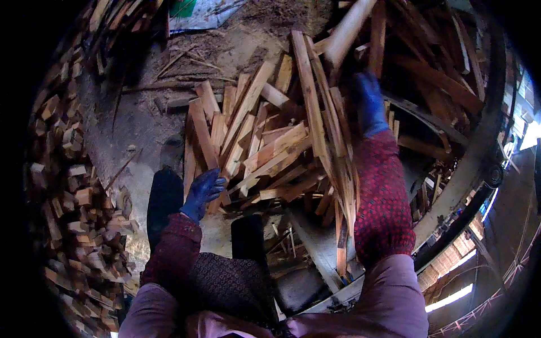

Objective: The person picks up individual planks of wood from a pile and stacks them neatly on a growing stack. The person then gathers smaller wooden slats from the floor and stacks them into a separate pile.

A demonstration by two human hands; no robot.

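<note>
My left hand (204,193), in a blue glove, is beside the lower end of a wooden slat (204,132) at the left of a heap of cut wood (276,158). Its fingers are loosely stretched toward the slat, with nothing visible held in them. My right hand (371,104), also in a blue glove, reaches far forward on the right. Its fingertips are dark and blurred near the bottom of an upright reddish board (377,42), so whether they grip it is hidden. Long slats (310,93) lean between my two arms.
A large pile of cut wood blocks (84,225) lies along the left. More boards (439,84) are stacked at the far right, behind a curved metal rim (451,208). A white and green sheet (197,14) lies on the dusty floor (141,112) at the top.
</note>
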